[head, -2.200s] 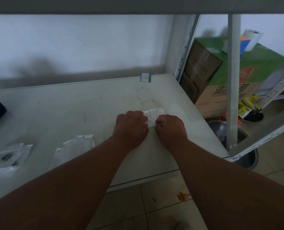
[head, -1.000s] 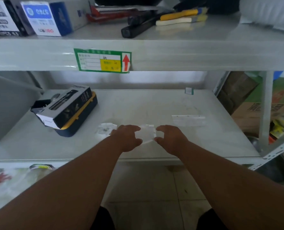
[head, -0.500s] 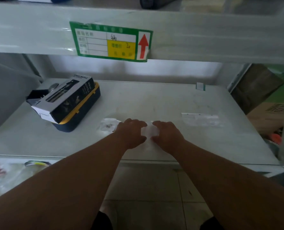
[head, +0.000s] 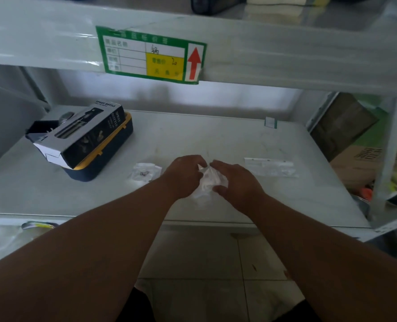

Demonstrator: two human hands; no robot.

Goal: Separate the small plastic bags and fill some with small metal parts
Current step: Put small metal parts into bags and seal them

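Holding: both hands meet at frame centre over a crumpled clear plastic bag (head: 206, 180), thin and glossy, lying just above the grey shelf surface (head: 216, 140).
Left hand: the left hand (head: 183, 176) has its fingers curled in on the bag's left edge, gripping the film.
Right hand: the right hand (head: 237, 180) pinches the bag's right side between thumb and curled fingers.
Filled bag: a flat clear bag with small dark parts (head: 145, 172) lies just left of the left hand, on the shelf.
Bag strip: a long flat strip of clear bags (head: 270, 167), white-edged, lies right of centre, apart from the hands.
Box: a grey and black carton (head: 81, 135), printed "SPRAY BOTTLE", rests tilted on a navy case with a yellow rim (head: 109, 156) at left.
Shelf label: a green-bordered tag (head: 149, 55) on the upper shelf edge, with a yellow field, a handwritten "20" and a red up arrow; the small print is blurred.
Small tag: a white and green tag (head: 271, 122) stands at the shelf's back edge.
Far right: a brown cardboard carton (head: 355, 163) with green print, lettering unreadable.
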